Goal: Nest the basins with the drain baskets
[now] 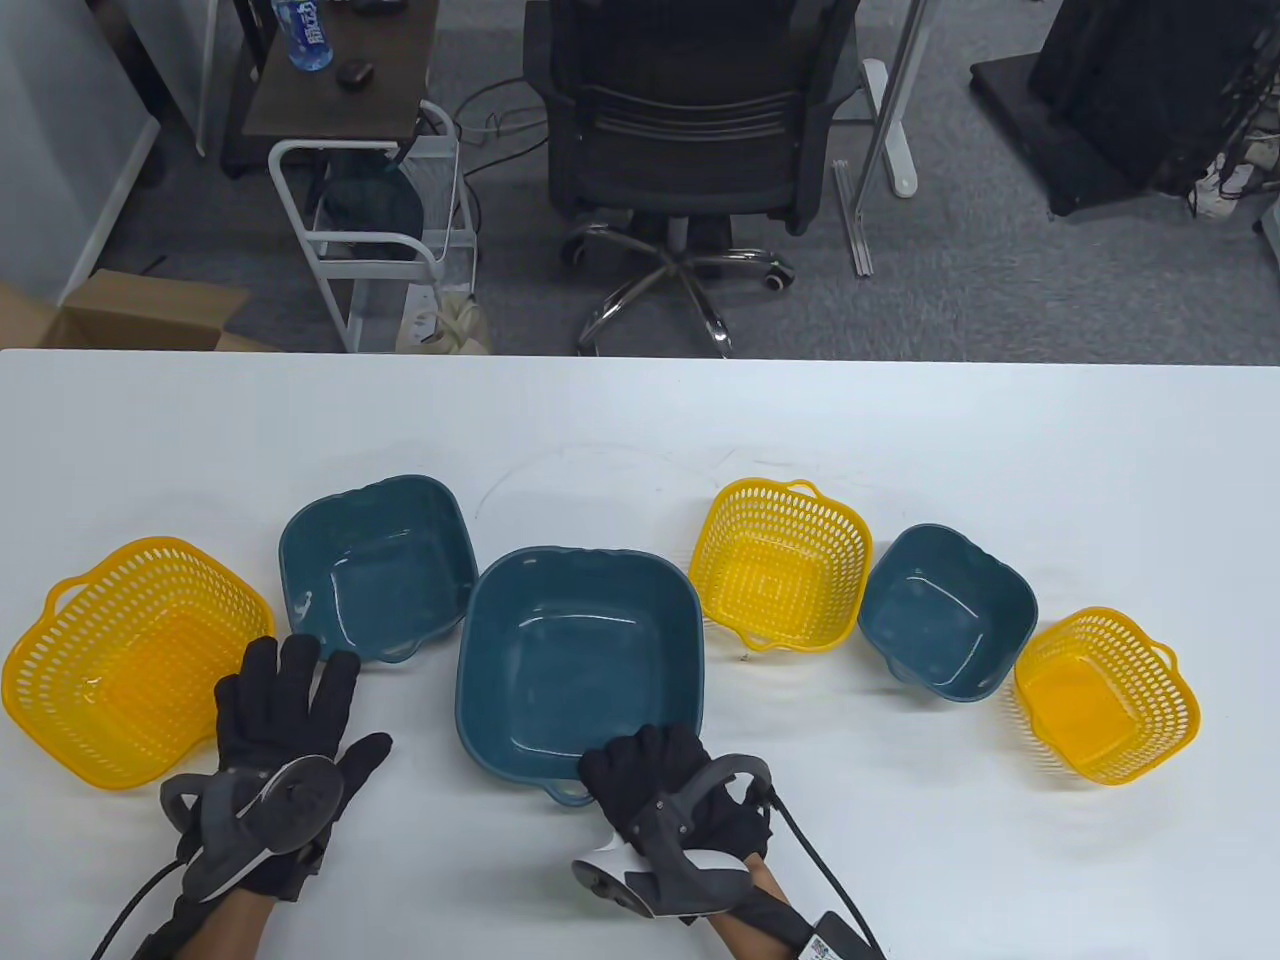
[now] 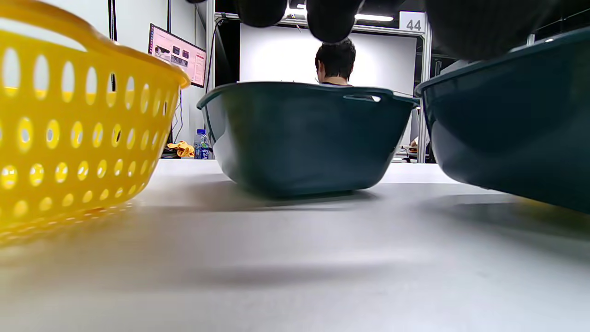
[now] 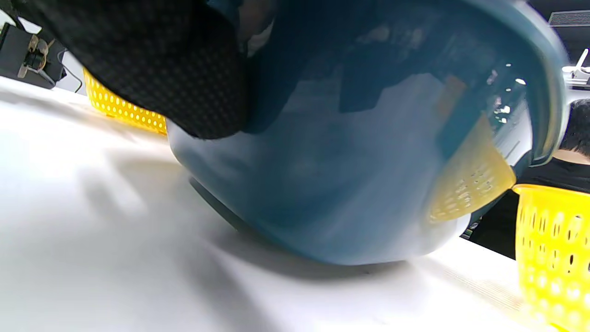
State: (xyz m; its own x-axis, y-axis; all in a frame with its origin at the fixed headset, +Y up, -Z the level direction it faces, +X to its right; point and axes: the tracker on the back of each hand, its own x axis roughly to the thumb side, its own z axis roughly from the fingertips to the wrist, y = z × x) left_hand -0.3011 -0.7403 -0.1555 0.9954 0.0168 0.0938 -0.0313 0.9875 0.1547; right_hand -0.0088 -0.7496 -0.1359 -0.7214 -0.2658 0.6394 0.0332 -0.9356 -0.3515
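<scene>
Right hand (image 1: 690,795) clenched on near rim of large blue basin (image 1: 580,660) at centre of surface (image 1: 640,420). Left hand (image 1: 285,745) released, fingers spread flat between large yellow basket (image 1: 120,660) and medium blue basin (image 1: 378,565). Further right: medium yellow basket (image 1: 780,575), small blue basin (image 1: 945,610), small yellow basket (image 1: 1105,695), all apart.

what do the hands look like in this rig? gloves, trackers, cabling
Both the left hand and right hand wear black textured fabric gloves. A grey-and-white ring-shaped tracker is strapped to the back of each hand, with a black cable trailing off toward the wrist. The right wrist carries a white label with a printed code. No sleeves show.
</scene>
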